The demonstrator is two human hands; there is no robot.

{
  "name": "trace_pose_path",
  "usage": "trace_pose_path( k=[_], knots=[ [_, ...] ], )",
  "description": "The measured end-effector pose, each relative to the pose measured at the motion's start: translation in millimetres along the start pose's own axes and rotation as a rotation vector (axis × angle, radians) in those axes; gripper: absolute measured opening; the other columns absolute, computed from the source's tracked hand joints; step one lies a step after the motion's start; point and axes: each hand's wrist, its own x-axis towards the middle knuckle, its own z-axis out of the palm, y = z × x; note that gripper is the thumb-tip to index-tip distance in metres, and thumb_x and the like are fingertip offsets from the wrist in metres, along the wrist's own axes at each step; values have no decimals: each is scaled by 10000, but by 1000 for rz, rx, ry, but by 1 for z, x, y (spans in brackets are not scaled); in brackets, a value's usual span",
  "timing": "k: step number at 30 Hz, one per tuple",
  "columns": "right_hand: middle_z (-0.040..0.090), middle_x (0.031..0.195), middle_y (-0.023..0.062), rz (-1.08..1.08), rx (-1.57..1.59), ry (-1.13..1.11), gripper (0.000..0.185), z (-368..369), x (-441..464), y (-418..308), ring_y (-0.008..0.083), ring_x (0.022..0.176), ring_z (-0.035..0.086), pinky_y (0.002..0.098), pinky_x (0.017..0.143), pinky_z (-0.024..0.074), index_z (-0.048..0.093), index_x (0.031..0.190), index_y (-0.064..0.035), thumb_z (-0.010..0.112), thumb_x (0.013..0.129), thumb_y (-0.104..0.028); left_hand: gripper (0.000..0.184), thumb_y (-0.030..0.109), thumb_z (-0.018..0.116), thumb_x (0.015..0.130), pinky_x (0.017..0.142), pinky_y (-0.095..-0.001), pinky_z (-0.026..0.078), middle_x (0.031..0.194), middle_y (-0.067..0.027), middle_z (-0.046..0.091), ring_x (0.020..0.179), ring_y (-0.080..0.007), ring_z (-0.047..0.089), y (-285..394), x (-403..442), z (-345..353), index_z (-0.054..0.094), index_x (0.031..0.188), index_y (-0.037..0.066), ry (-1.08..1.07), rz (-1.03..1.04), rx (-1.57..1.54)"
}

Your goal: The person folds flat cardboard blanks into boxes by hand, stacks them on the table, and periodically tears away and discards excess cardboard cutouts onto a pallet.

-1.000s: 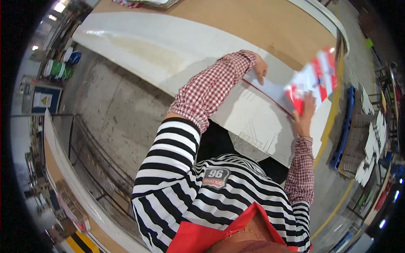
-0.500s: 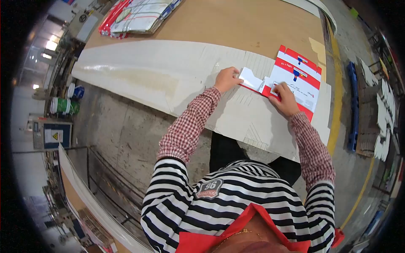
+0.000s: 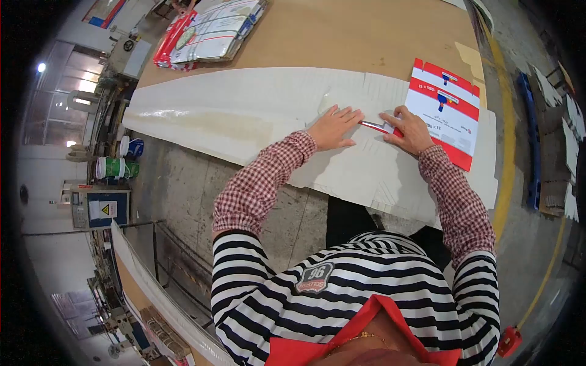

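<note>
A red and white printed cardboard sheet lies flat on the white board on the table. Its narrow left end, with a red edge, reaches between my two hands. My left hand rests with fingers spread at the tip of that narrow end, palm down. Over the sheet's left edge, my right hand presses down with bent, parted fingers. Neither hand grips anything that I can make out.
At the table's back left lies a strapped bundle of printed sheets. Brown board covers the table behind. A blue pallet with stacked cardboard stands on the floor at right; buckets stand at left.
The printed sheet, raised and blurred a second ago, now lies flat. My left hand has flattened from a pinch at the narrow end, and its white flap is no longer raised.
</note>
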Motion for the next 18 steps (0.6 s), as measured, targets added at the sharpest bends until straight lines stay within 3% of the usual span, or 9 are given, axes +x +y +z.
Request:
trace_pose_path(
  k=[5, 11, 14, 17, 18],
  knots=[
    [540, 1144, 107, 9, 39, 27, 566, 2, -3, 4, 271, 971, 599, 389, 862, 499, 623, 1289, -222, 666, 824, -541, 715, 327, 604, 912, 1164, -454, 257, 1430, -126, 455, 1331, -259, 428, -28, -2, -5, 277, 1490, 64, -286, 151, 87],
    [540, 1137, 104, 13, 100, 33, 526, 2, -5, 9, 284, 987, 594, 401, 860, 496, 656, 1231, -181, 689, 808, -492, 714, 267, 630, 877, 1156, -438, 277, 1329, -99, 530, 1266, -232, 480, -30, -11, -13, 304, 1476, 53, -87, 270, 90],
    [540, 1131, 109, 3, 130, 61, 499, 5, -5, 13, 293, 995, 592, 406, 859, 494, 671, 1186, -160, 696, 799, -475, 725, 245, 665, 858, 1148, -447, 279, 1324, -106, 529, 1257, -240, 485, -43, -22, -4, 320, 1464, 49, -144, 251, 227],
    [543, 1128, 111, -32, 132, 97, 489, 5, -4, 13, 298, 1002, 593, 408, 859, 493, 676, 1166, -153, 695, 797, -474, 730, 224, 689, 850, 1136, -451, 284, 1315, -124, 528, 1267, -244, 469, -54, -15, 1, 328, 1458, 45, -113, 41, -34],
    [545, 1127, 110, -42, 132, 98, 489, 4, -5, 11, 299, 1006, 593, 407, 859, 494, 676, 1168, -155, 693, 798, -475, 755, 215, 710, 830, 1131, -446, 289, 1321, -141, 517, 1263, -263, 466, -57, -7, 7, 328, 1456, 39, -15, -82, -62]
  ],
)
